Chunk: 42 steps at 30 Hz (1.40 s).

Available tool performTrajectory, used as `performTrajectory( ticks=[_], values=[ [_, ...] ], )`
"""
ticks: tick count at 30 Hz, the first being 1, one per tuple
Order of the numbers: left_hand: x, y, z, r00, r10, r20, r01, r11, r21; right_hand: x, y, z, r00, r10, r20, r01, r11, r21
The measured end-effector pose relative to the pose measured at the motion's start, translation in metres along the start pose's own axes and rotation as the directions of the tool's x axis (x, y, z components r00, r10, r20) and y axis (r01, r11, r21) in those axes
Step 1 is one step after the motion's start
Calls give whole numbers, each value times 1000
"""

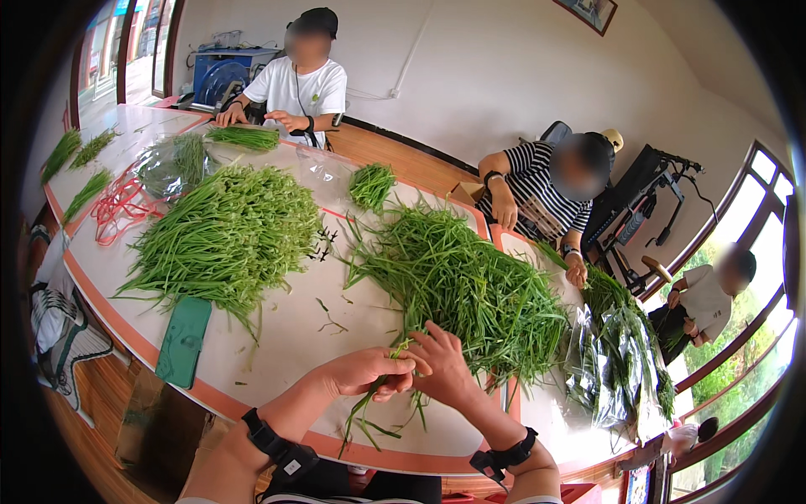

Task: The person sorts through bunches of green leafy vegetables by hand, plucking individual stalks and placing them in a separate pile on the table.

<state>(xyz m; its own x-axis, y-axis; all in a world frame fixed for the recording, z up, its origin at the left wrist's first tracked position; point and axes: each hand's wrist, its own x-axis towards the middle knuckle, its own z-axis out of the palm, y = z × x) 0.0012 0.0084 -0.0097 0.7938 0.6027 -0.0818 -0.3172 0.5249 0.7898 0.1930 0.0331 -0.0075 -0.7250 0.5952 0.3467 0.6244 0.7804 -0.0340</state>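
Above the near edge of the table, my left hand point(365, 372) is closed in a pinch on a few thin green stalks point(363, 413). Their leafy lower ends hang below it toward the tabletop. My right hand point(443, 370) meets it from the right, fingers bent around the upper end of the same stalks; its thumb is mostly hidden. Just beyond my right hand spreads a loose, tangled heap of green stalks point(470, 290). Farther left lies a neater, aligned pile of green stalks point(227, 227), tips toward the right.
A green phone-shaped slab point(184, 342) lies at the near left edge. Red ties point(126, 206) and a clear bag point(172, 164) are farther back. Bagged greens point(625, 365) lie at right. Co-workers sit across the table point(285, 336), one handling a bundle point(243, 137); another person stands right.
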Motion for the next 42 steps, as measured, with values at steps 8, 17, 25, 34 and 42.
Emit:
performTrajectory(
  ticks=[8,17,25,34,42],
  values=[
    [-1,1,4,1000,-11,-9,11,1000,-1,-33,13,-15,959,69,274,21,949,-314],
    [-6,-2,6,998,-21,66,18,999,38,98,13,17,973,-90,-211,113,989,99],
    [-5,4,7,992,-53,111,43,995,88,175,28,86,929,243,279,-198,963,-182],
    [-4,1,11,995,-46,91,45,999,20,53,54,45,981,189,39,-172,951,-257],
    [-2,4,-2,983,127,-136,-139,987,-84,21,4,27,963,252,-97,-258,965,-45]
  ],
)
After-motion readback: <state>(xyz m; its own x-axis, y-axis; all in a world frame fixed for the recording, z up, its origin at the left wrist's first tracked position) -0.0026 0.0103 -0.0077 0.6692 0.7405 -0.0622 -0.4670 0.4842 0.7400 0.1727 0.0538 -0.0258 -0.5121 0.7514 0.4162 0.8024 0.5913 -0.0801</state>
